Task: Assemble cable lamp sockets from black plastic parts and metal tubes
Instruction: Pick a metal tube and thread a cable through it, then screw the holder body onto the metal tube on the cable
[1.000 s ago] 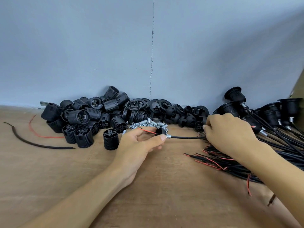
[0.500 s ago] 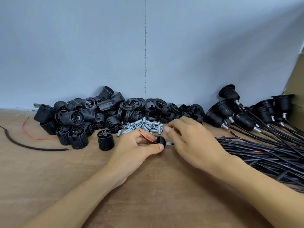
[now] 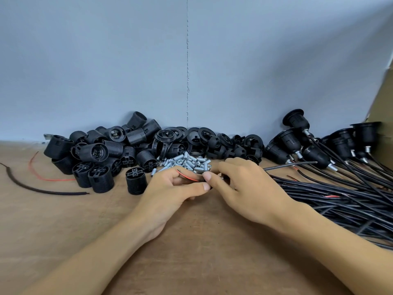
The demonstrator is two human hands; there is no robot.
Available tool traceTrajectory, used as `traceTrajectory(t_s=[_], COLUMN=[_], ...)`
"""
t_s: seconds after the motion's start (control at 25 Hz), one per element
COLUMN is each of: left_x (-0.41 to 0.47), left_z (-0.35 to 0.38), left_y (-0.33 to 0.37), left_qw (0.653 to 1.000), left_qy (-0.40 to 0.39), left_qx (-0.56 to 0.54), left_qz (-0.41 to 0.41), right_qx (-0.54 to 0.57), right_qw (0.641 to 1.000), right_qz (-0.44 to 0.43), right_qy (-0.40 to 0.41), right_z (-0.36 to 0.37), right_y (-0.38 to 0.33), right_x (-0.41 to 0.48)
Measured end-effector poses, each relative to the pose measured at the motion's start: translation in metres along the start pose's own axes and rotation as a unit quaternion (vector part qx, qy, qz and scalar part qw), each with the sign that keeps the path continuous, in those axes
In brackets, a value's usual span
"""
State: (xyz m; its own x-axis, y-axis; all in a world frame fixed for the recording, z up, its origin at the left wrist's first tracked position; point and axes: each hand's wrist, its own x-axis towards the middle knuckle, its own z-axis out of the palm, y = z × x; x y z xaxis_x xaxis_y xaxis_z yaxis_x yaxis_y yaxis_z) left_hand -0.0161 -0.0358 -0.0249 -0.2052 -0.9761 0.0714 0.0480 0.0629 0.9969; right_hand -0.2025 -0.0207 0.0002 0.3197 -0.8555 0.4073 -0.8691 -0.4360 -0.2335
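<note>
On the wooden bench (image 3: 191,248) two hands are seen meeting at the middle. A cable end (image 3: 189,178), shown mostly by its thin red lead, is held in the grip of the left hand (image 3: 170,188), with thumb and fingers curled round it. The grip of the right hand (image 3: 244,188) is curled over the same spot and appears to pinch that cable end, though the contact is hidden by fingers. Just behind the hands a heap of metal tubes (image 3: 187,163) is seen, and a bundle of black cables (image 3: 340,201) is spread to the right. Against the wall (image 3: 127,60), black plastic parts (image 3: 119,150) are piled at left and assembled sockets (image 3: 293,143) are laid at right.
</note>
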Motion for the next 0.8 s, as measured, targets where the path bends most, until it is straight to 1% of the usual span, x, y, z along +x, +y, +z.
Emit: traceTrajectory(t_s=[0.08, 0.12, 0.16, 0.2, 0.24, 0.28, 0.36, 0.44, 0.48, 0.52, 0.56, 0.6, 0.68, 0.72, 0.8], left_x=[0.0, 0.0, 0.0, -0.002, -0.004, -0.008, -0.015, -0.016, -0.015, -0.014, -0.013, -0.012, -0.01, -0.009, -0.007], left_z=[0.001, 0.001, 0.001, 0.001, 0.0, 0.0, 0.002, 0.001, 0.0, -0.002, -0.004, -0.006, -0.011, -0.014, -0.017], left_y=[0.0, 0.0, -0.001, -0.003, -0.004, -0.004, -0.004, -0.004, -0.004, -0.004, -0.003, -0.003, -0.002, -0.003, -0.004], left_qw=[0.999, 0.998, 0.994, 0.983, 0.963, 0.938, 0.884, 0.825, 0.804, 0.788, 0.778, 0.775, 0.777, 0.773, 0.767], left_qy=[0.006, 0.021, 0.048, 0.082, 0.11, 0.121, 0.116, 0.143, 0.173, 0.2, 0.212, 0.209, 0.18, 0.171, 0.17], left_qx=[0.031, 0.056, 0.099, 0.165, 0.243, 0.312, 0.417, 0.48, 0.495, 0.513, 0.535, 0.557, 0.59, 0.602, 0.61], left_qz=[-0.009, -0.01, -0.005, 0.015, 0.047, 0.083, 0.175, 0.26, 0.279, 0.275, 0.25, 0.213, 0.126, 0.104, 0.105], right_qx=[-0.027, -0.038, -0.047, -0.051, -0.049, -0.043, -0.029, -0.002, 0.021, 0.047, 0.067, 0.077, 0.085, 0.09, 0.102], right_qw=[1.0, 0.999, 0.999, 0.998, 0.998, 0.997, 0.998, 0.999, 0.999, 0.998, 0.997, 0.997, 0.996, 0.996, 0.995], right_qz=[0.007, 0.015, 0.024, 0.034, 0.045, 0.055, 0.056, 0.043, 0.039, 0.032, 0.024, 0.014, 0.005, 0.005, 0.002], right_qy=[0.007, 0.01, 0.009, 0.002, -0.009, -0.02, -0.023, -0.009, -0.004, -0.002, -0.002, -0.002, -0.002, -0.002, -0.002], right_z=[-0.001, 0.0, 0.001, 0.003, 0.003, 0.004, 0.005, 0.007, 0.008, 0.01, 0.012, 0.014, 0.017, 0.018, 0.018], right_y=[0.001, 0.002, 0.004, 0.007, 0.009, 0.011, 0.013, 0.013, 0.012, 0.011, 0.01, 0.01, 0.011, 0.01, 0.009], right_x=[-0.002, -0.004, -0.005, -0.005, -0.006, -0.006, -0.006, -0.005, -0.005, -0.004, -0.004, -0.004, -0.004, -0.004, -0.004])
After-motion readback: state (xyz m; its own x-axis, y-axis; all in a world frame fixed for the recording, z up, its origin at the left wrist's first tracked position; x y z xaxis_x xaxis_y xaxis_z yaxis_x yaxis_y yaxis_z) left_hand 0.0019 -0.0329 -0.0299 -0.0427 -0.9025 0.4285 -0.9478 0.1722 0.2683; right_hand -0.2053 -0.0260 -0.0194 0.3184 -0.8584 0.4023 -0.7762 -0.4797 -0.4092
